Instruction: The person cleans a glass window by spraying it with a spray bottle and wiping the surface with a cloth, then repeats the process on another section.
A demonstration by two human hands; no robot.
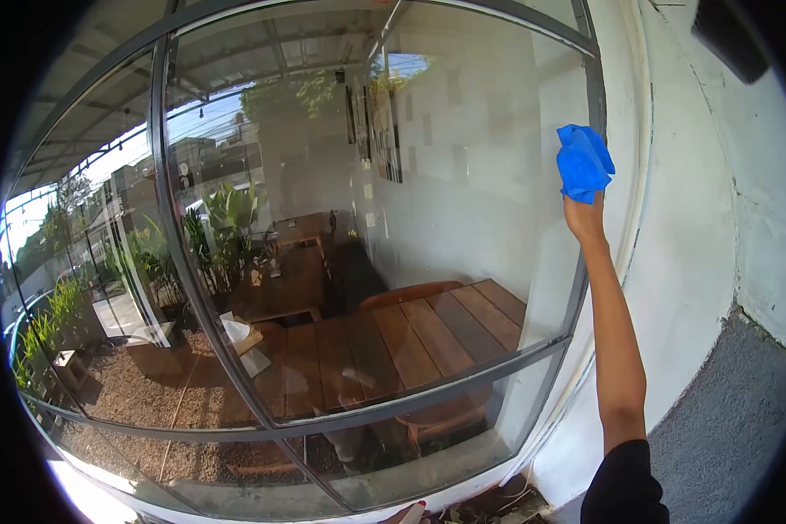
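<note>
My right hand point(583, 214) reaches up with the arm stretched out and is closed on a crumpled blue cloth point(585, 166). The cloth lies over the right edge of a large glass window pane point(463, 201), beside its dark grey frame point(596, 96). Most of my fingers are hidden behind the cloth. A small white thing with a red tip point(417, 509) pokes in at the bottom edge, mostly cut off; what it is cannot be made out. My left hand does not show clearly anywhere.
Behind the glass stands a slatted wooden table point(393, 345) with chairs. Plants and a roof also show in the panes, partly as reflections. A white wall point(681, 218) runs along the right, with a rough grey section point(725, 419) low down. Dry debris lies below the window.
</note>
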